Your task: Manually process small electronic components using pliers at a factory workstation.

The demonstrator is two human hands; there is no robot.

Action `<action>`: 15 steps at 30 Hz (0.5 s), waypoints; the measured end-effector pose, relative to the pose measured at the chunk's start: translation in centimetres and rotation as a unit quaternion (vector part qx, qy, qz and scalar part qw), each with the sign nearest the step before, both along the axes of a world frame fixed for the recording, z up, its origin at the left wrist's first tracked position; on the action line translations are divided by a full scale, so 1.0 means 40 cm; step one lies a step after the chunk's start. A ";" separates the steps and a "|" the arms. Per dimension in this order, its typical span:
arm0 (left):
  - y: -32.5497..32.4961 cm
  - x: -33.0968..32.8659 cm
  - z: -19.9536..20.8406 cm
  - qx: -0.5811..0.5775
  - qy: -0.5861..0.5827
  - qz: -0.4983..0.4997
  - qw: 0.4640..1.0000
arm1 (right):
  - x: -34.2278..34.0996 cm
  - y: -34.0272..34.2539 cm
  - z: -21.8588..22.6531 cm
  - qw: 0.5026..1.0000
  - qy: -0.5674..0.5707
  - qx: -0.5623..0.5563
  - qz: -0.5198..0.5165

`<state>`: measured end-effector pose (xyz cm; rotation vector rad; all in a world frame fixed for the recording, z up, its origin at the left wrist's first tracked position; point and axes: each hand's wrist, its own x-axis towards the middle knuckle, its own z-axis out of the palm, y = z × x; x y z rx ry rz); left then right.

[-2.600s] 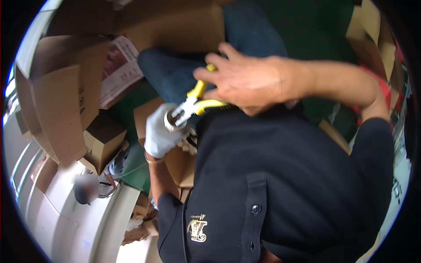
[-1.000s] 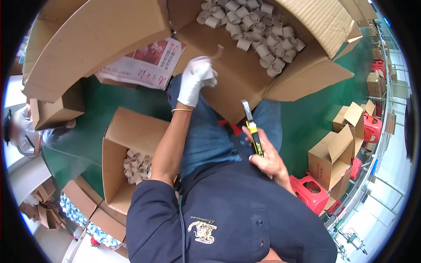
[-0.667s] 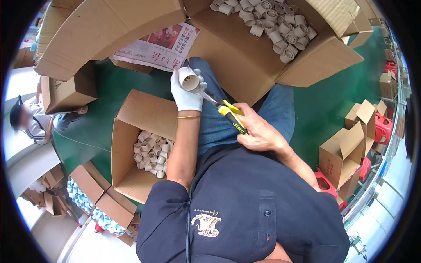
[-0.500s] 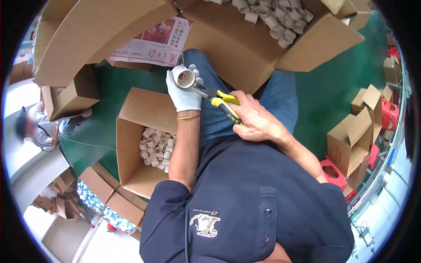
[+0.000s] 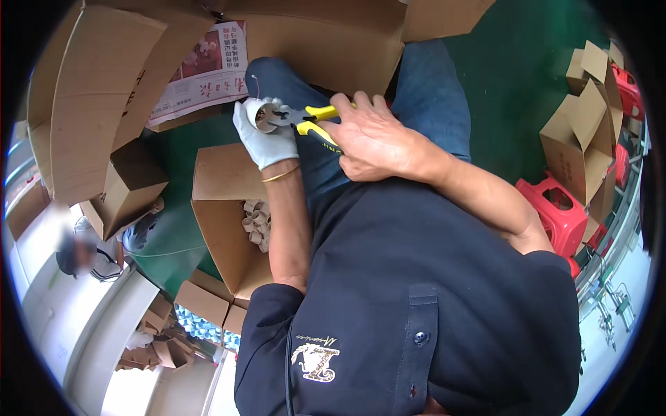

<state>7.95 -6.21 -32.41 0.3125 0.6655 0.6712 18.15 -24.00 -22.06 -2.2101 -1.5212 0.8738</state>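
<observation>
We see both of our hands in front of the body, above the thigh in blue jeans. Our left hand, in a white glove, is curled around a short white tube, and a yellow band circles its wrist. The mouth of this tube looks toward us, and some brownish matter is visible inside. A thin strand rises above the tube.

Our right hand is bare and grips the pliers by their yellow and black handles, which stand apart from each other. The jaws of the pliers are spread and are at the right side of the tube mouth; we cannot tell whether they pinch its wall.

Beside our left forearm there is a cardboard box with pale short tubes in it. A larger carton is beyond our knees, and a newspaper lies to its left. On our right side we see a red stool near some cartons. At the far left, another person is beside a brown box.
</observation>
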 end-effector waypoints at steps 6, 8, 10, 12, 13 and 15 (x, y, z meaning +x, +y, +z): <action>0.007 0.021 0.042 -0.001 0.143 -0.037 0.989 | 0.010 -0.007 -0.028 0.961 -0.252 0.105 0.040; 0.020 0.004 0.034 0.049 0.148 -0.088 0.984 | 0.006 -0.004 -0.036 0.944 -0.293 0.149 0.029; 0.044 -0.019 0.019 -0.035 0.045 -0.104 0.993 | 0.019 0.000 -0.017 0.930 -0.328 0.154 0.063; 0.053 -0.039 -0.004 -0.037 0.046 -0.110 0.992 | 0.011 0.015 -0.023 0.927 -0.342 0.144 0.052; 0.057 -0.047 -0.016 0.055 0.095 -0.146 0.983 | 0.014 0.018 -0.017 0.933 -0.330 0.131 0.063; 0.048 -0.037 0.019 -0.036 0.065 -0.131 0.989 | 0.019 0.021 -0.009 0.941 -0.312 0.099 0.081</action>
